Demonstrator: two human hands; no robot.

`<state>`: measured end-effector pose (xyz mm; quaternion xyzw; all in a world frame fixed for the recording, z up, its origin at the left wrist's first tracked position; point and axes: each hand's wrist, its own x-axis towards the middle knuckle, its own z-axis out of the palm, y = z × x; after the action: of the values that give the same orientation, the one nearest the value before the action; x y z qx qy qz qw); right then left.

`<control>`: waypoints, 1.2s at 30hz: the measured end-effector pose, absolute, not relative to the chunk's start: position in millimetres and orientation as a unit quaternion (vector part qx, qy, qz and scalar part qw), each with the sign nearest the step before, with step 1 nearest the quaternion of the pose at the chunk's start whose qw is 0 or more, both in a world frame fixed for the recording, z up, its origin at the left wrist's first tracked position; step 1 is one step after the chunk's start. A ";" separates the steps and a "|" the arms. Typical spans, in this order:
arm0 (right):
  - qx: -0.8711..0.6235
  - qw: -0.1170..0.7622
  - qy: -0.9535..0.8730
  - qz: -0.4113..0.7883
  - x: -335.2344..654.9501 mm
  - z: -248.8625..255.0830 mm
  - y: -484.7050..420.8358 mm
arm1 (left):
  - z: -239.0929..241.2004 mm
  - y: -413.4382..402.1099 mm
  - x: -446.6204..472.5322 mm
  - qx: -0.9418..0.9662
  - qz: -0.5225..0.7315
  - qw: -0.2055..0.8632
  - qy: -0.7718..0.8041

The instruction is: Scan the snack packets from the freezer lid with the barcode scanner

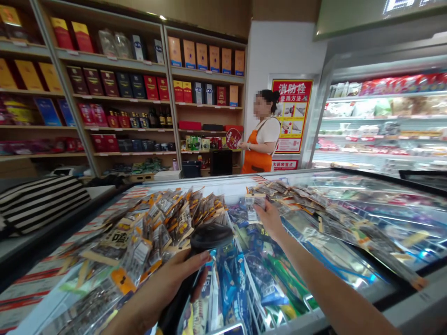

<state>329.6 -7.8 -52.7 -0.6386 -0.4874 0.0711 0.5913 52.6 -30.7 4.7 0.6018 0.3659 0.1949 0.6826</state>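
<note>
Packet (254, 205) — where is it?

Pinched in the right hand (271, 219), long axis seemingly fore-and-aft.

And the left hand (183, 266)?

Wrapped around a black scanner (211, 236) (judging by its shape), whose head sits leftward of the right hand — nearer the body.

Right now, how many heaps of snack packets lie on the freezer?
2. The left heap spreads beyond the left hand; the right heap lies beyond and right of the right hand. Smaller ones could be hidden.
</note>
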 end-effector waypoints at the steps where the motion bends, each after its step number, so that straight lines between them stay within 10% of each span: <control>1: -0.633 0.594 -0.489 0.078 327.1 -56.2 -5.9 | 4.3 -30.1 52.1 0.601 0.199 0.682 0.365; 36: -0.603 0.559 -0.553 0.133 305.0 -66.6 -15.2 | 3.4 -33.0 49.0 0.527 0.255 0.750 0.308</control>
<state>305.0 -15.2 -66.6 -0.6033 -0.5533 0.1328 0.5588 49.0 -33.0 3.4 0.5275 0.3082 0.2549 0.7495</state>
